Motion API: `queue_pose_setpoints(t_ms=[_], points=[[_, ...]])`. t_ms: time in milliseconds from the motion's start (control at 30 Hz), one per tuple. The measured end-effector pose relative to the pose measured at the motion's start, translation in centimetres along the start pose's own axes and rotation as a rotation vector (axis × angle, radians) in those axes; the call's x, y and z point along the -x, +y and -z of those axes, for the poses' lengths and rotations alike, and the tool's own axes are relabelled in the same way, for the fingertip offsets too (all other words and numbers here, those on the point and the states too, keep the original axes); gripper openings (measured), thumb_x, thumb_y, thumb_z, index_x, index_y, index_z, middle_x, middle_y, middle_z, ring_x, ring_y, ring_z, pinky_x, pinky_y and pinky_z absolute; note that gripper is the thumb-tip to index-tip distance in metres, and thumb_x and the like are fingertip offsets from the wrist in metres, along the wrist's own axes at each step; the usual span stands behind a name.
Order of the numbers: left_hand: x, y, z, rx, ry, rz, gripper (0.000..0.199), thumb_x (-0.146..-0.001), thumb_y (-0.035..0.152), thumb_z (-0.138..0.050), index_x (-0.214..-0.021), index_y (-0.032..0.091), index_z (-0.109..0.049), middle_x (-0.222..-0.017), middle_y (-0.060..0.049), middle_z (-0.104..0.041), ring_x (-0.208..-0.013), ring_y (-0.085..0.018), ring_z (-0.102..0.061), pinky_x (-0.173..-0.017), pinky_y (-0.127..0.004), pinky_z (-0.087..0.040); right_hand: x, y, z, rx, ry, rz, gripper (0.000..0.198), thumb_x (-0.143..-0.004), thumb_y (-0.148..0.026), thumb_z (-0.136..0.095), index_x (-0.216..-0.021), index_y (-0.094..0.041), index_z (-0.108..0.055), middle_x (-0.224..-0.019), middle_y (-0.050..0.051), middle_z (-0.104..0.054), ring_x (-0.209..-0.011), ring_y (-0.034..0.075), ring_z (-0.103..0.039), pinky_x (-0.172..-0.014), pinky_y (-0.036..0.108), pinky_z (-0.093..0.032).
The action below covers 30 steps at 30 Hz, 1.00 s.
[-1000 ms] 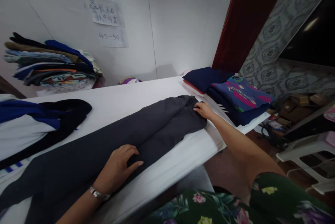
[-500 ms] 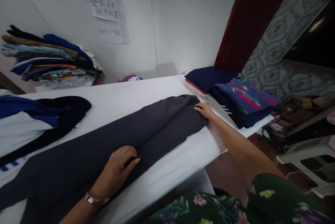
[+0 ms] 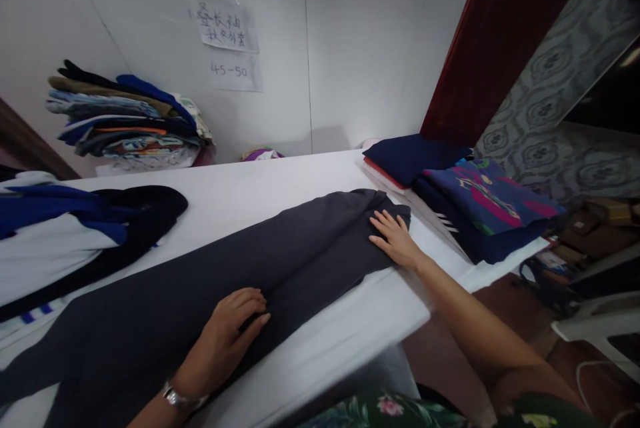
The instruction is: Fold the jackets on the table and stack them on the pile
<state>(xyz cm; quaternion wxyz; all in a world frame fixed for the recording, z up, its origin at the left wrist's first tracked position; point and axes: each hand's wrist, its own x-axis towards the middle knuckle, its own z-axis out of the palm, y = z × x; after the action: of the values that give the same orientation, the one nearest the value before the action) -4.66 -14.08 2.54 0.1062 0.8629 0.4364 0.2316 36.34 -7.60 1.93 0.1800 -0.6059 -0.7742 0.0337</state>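
Observation:
A long dark grey garment (image 3: 310, 241) lies stretched at a slant over the white-covered table (image 3: 240, 195). I cannot tell its exact kind. My right hand (image 3: 397, 240) rests flat on its far right end, with the fingers spread. Lower down, my left hand (image 3: 233, 331) lies on the near middle part, fingers slightly bent and thumb apart from them. A silver watch or bracelet (image 3: 177, 398) circles the left wrist. The garment's left part splits into two pieces and runs out of the picture.
Blue, white and black clothing (image 3: 60, 235) lies heaped at the left. A tall clothes stack (image 3: 130, 118) stands by the wall. Folded navy clothes (image 3: 415, 155) and a patterned blue-and-pink garment (image 3: 493, 198) lie at the right end. A white stool (image 3: 600, 328) stands beyond the table edge.
My right hand has let go its pinch at the garment's end and now lies spread on the cloth. My left hand stays nearly in place. The view has shifted slightly left.

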Motion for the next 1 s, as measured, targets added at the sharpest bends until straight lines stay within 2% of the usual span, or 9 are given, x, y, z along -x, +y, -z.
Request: queue_pose_setpoints(t_ms=[100,233,400,533,600,733,867,933,1000], points=[[-0.2,0.3,0.2,0.006,0.004,0.005,0.023,-0.087,0.042,-0.049,-0.086,0.027,-0.066,-0.097,-0.002,-0.068,-0.103,-0.019,-0.06,-0.091,-0.032,-0.048,-1.6,1.0,-0.4,0.089,-0.105,0.019,0.054,-0.093,-0.055,-0.033,-0.139,-0.027,-0.041,-0.152,0.006,-0.026,-0.141,0.026,-0.017,-0.111,0.054,-0.01],[-0.3,0.4,0.2,0.023,0.013,0.015,0.024,-0.087,0.043,-0.048,-0.085,0.028,-0.066,-0.096,-0.002,-0.069,-0.101,-0.02,-0.061,-0.09,-0.032,-0.049,-2.6,1.5,-0.7,0.116,-0.136,0.041,0.055,-0.093,-0.054,-0.035,-0.138,-0.025,-0.042,-0.152,0.007,-0.027,-0.14,0.027,-0.019,-0.11,0.055,-0.013],[-0.1,0.3,0.1,0.018,-0.001,0.031,0.021,-0.086,0.043,-0.05,-0.084,0.028,-0.066,-0.099,-0.002,-0.068,-0.103,-0.02,-0.06,-0.092,-0.033,-0.049,-1.7,1.0,-0.4,0.057,-0.105,0.009,0.051,-0.093,-0.053,-0.035,-0.135,-0.026,-0.047,-0.15,0.006,-0.03,-0.14,0.027,-0.021,-0.11,0.057,-0.014],[-0.4,0.3,0.9,-0.012,-0.006,0.08,0.025,-0.086,0.045,-0.048,-0.088,0.028,-0.067,-0.108,-0.003,-0.066,-0.102,-0.019,-0.061,-0.089,-0.032,-0.051,-1.7,-1.0,0.3,0.049,-0.003,0.002,0.053,-0.093,-0.055,-0.033,-0.135,-0.027,-0.046,-0.15,0.006,-0.031,-0.141,0.026,-0.018,-0.111,0.056,-0.012],[-0.6,-0.2,1.3,-0.081,0.054,0.109,0.031,-0.086,0.048,-0.046,-0.095,0.027,-0.067,-0.117,-0.004,-0.064,-0.107,-0.021,-0.06,-0.093,-0.035,-0.049,-2.4,-2.6,0.7,0.071,0.018,0.065,0.056,-0.093,-0.057,-0.031,-0.138,-0.027,-0.042,-0.152,0.006,-0.027,-0.142,0.026,-0.015,-0.111,0.055,-0.011],[-0.7,-2.6,1.1,-0.353,0.148,0.16,0.055,-0.086,0.056,-0.037,-0.117,0.018,-0.061,-0.132,-0.012,-0.055,-0.126,-0.03,-0.046,-0.104,-0.05,-0.036,-5.4,-4.7,1.0,0.126,0.006,0.174,0.06,-0.093,-0.06,-0.025,-0.142,-0.027,-0.035,-0.154,0.006,-0.019,-0.143,0.025,-0.009,-0.112,0.054,-0.008],[0.1,-4.6,-0.2,-0.543,0.085,0.207,0.067,-0.088,0.054,-0.022,-0.127,0.01,-0.054,-0.136,-0.019,-0.049,-0.129,-0.036,-0.04,-0.098,-0.058,-0.035,-8.4,-3.8,-0.4,0.174,-0.147,0.075,0.065,-0.091,-0.063,-0.023,-0.143,-0.026,-0.033,-0.153,0.007,-0.022,-0.142,0.027,-0.012,-0.111,0.056,-0.01],[0.5,-4.8,-0.7,-0.571,0.058,0.205,0.068,-0.088,0.054,-0.022,-0.127,0.009,-0.054,-0.137,-0.019,-0.048,-0.128,-0.037,-0.041,-0.096,-0.057,-0.036,-9.1,-2.9,-1.4,0.178,-0.229,0.015,0.067,-0.09,-0.065,-0.022,-0.144,-0.025,-0.032,-0.153,0.008,-0.022,-0.141,0.028,-0.015,-0.109,0.055,-0.017],[0.6,-4.5,-0.8,-0.589,0.061,0.216,0.066,-0.088,0.054,-0.024,-0.127,0.011,-0.054,-0.137,-0.019,-0.048,-0.128,-0.036,-0.042,-0.097,-0.056,-0.036,-9.1,-2.2,-2.1,0.181,-0.241,0.007,0.069,-0.089,-0.066,-0.021,-0.144,-0.025,-0.031,-0.154,0.007,-0.021,-0.141,0.028,-0.016,-0.107,0.054,-0.022]])
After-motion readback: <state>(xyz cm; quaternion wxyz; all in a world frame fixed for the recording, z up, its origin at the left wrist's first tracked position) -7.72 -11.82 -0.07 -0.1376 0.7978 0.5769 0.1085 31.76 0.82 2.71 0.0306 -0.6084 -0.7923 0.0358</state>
